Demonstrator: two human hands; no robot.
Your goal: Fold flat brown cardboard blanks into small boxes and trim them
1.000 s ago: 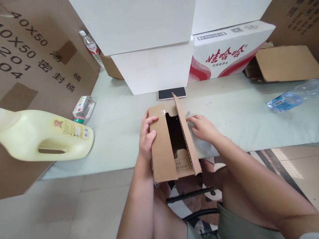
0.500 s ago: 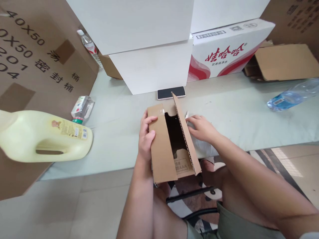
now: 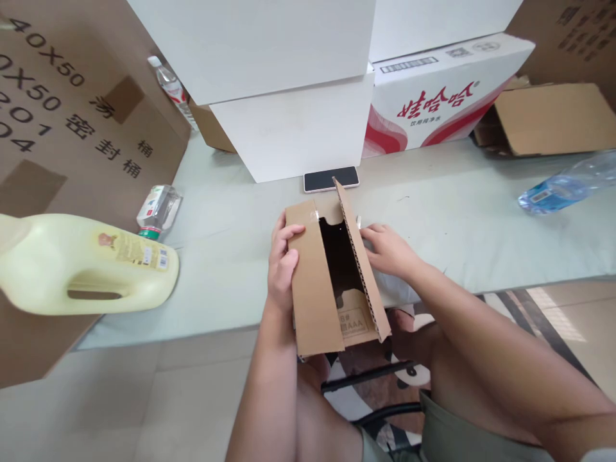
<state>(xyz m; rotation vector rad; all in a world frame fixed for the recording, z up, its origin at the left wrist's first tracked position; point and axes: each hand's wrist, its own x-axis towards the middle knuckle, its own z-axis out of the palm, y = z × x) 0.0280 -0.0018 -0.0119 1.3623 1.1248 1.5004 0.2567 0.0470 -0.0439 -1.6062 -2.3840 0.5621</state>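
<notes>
A small brown cardboard box (image 3: 315, 282) stands at the table's front edge, with its two long top flaps parted over a dark inside. My left hand (image 3: 283, 263) is closed on its left side, thumb and fingers over the left flap. Against the outside of the raised right flap (image 3: 364, 269), my right hand (image 3: 389, 249) has its fingers bent together. A small shiny strip (image 3: 359, 222) shows just past these fingertips; its kind is unclear. Clear tape (image 3: 314, 217) clings to the left flap's far end.
Behind the box a phone (image 3: 332, 179) lies before stacked white cartons (image 3: 293, 128). To the left are a pale yellow jug (image 3: 144, 269) and a small bottle (image 3: 158, 212). A water bottle (image 3: 553, 192) and an opened carton (image 3: 553, 122) are at the right.
My right hand's fingers have shifted slightly along the right flap, and the shiny strip has changed its angle. The box has barely moved; my left hand keeps its hold.
</notes>
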